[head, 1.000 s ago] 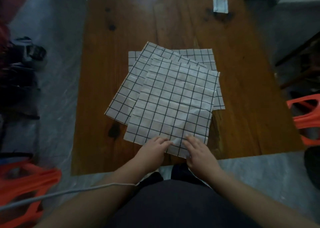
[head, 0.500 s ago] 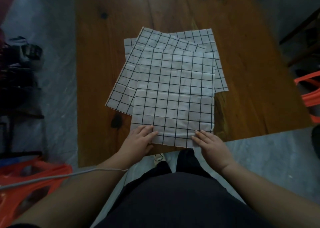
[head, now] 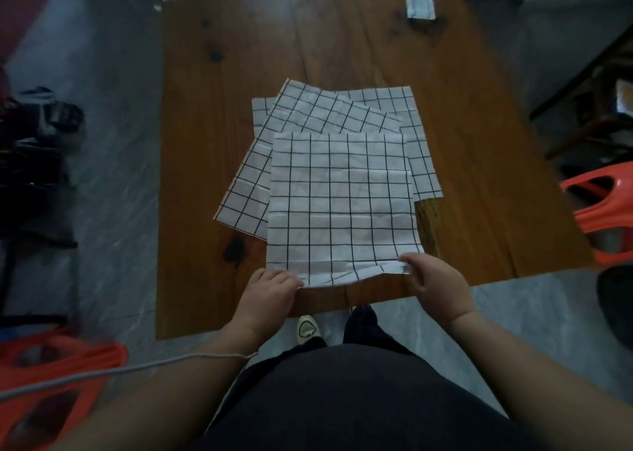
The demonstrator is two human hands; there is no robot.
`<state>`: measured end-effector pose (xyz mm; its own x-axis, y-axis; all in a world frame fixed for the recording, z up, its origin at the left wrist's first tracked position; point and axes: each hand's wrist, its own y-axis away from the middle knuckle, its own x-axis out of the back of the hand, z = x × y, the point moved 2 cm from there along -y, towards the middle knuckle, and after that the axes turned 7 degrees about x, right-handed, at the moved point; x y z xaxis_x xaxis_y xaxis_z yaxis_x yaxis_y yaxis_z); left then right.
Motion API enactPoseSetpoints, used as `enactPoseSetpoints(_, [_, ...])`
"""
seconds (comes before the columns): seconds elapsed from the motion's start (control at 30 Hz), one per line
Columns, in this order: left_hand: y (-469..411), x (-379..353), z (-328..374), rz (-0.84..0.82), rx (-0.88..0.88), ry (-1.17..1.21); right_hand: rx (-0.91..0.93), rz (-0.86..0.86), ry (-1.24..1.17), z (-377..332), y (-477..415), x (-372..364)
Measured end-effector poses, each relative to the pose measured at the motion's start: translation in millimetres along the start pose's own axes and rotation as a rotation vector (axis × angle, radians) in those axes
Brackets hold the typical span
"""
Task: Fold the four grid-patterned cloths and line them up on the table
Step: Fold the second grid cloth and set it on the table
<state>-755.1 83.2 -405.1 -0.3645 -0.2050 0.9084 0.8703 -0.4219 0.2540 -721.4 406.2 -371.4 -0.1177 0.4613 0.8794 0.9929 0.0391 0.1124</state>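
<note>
At table (head: 205, 142) front: left hand (head: 270, 289), right hand (head: 435, 282) palm-down, grip pinching top cloth (head: 342, 204) corners.

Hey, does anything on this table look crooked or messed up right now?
Yes, the stack is uneven: the tilted cloth sits rotated under the top cloth, and a third cloth sticks out on the right. The top cloth's near edge is lifted and crumpled between the left hand and right hand.

Grid-patterned cloths (head: 342, 204) — thin, matt, creased white fabric — lay on a table (head: 212, 163) of varnished, knotted brown wood, beside glossy orange plastic stools (head: 603, 204).
</note>
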Motion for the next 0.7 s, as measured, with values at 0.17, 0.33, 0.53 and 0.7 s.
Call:
enactPoseSetpoints(0.17, [-17,45,-19,-0.047,0.151,0.317,-0.004,0.064,-0.042,-7,-22,35])
enactPoseSetpoints(0.33, [-53,88,-27,-0.046,0.253,0.512,-0.004,0.135,-0.067,-3,-53,58])
enactPoseSetpoints(0.53, [-103,117,-20,0.079,0.351,0.762,-0.025,0.191,-0.101,8,-102,72])
enactPoseSetpoints(0.7, [-154,130,-21,0.124,0.463,0.880,-0.037,0.192,-0.147,15,-155,77])
